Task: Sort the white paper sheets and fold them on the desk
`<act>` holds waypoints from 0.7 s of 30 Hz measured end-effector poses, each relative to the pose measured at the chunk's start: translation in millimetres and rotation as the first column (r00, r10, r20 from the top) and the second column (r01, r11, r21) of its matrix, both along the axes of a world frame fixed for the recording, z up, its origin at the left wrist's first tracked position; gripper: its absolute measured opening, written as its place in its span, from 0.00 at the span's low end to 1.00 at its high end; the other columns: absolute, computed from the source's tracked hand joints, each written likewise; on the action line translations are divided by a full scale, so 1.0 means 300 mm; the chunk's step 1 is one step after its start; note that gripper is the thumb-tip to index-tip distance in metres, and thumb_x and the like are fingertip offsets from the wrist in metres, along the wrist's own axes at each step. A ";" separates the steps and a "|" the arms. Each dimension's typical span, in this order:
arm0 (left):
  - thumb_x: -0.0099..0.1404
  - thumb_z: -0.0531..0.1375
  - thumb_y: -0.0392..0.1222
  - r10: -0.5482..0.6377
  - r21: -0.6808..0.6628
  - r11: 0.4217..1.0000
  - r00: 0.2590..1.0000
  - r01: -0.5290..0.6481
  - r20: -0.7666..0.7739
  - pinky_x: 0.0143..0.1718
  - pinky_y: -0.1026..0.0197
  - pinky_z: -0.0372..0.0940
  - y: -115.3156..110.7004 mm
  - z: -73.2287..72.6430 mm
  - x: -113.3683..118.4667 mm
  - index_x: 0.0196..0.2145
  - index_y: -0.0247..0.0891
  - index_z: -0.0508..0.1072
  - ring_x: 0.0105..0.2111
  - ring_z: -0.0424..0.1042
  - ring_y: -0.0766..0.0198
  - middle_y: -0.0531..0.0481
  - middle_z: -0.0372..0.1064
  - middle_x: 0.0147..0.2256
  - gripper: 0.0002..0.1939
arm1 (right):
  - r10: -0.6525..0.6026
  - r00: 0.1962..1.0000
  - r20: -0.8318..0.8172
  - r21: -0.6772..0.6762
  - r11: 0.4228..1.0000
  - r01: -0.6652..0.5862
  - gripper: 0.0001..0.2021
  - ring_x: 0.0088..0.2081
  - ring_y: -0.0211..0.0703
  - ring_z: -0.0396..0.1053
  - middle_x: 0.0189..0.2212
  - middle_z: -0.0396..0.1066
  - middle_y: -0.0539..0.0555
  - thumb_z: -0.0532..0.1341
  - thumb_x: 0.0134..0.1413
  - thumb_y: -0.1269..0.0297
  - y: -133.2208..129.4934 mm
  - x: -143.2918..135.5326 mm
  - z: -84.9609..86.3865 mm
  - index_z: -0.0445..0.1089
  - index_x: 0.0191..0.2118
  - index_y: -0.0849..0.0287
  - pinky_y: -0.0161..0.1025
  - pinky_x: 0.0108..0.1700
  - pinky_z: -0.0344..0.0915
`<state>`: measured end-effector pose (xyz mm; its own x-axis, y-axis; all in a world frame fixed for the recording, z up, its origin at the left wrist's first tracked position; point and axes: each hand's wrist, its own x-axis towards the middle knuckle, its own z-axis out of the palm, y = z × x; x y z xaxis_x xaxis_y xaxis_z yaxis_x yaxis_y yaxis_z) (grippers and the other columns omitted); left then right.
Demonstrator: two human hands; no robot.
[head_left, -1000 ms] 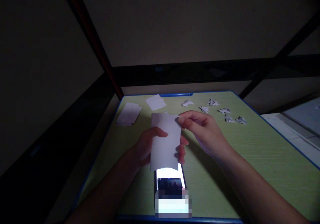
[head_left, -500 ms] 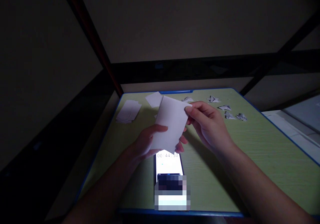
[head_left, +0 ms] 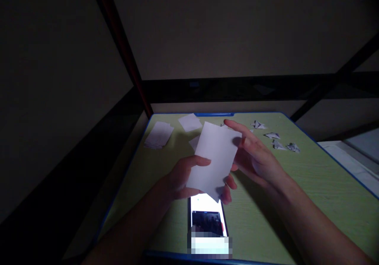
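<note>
A white rectangular sheet of paper (head_left: 217, 154) is held up over the middle of the table, tilted, with its face toward me. My left hand (head_left: 189, 176) grips it from the lower left, thumb on the front and fingertips showing past the right edge. At the upper right edge, my right hand (head_left: 254, 150) is open, its index finger stretched out and its thumb beside the paper's corner. Below the paper lies a lit phone (head_left: 205, 217), its top end covered by the paper.
Stacked white papers (head_left: 160, 134) lie at the table's back left, with a loose white sheet (head_left: 189, 122) beside them. Several small folded paper pieces (head_left: 271, 135) lie at the back right. The green table (head_left: 310, 194) has a blue edge, near a wall.
My right thumb has come off the paper's front and the right fingers have spread. The view has shifted, so the table and phone appear lower and farther right.
</note>
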<state>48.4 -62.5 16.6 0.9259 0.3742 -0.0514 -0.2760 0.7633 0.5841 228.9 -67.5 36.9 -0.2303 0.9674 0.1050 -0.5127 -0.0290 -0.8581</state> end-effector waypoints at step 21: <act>0.53 0.39 0.52 -0.268 -0.010 0.963 0.963 0.268 0.026 0.40 0.41 0.60 -0.051 0.053 0.047 0.43 0.36 0.75 0.33 0.77 0.47 0.46 0.73 0.32 0.33 | 0.265 0.963 -0.040 -0.018 0.964 -0.266 0.43 0.50 0.54 0.70 0.57 0.67 0.56 0.72 0.30 0.46 -0.037 -0.010 0.005 0.61 0.58 0.43 0.22 0.12 0.59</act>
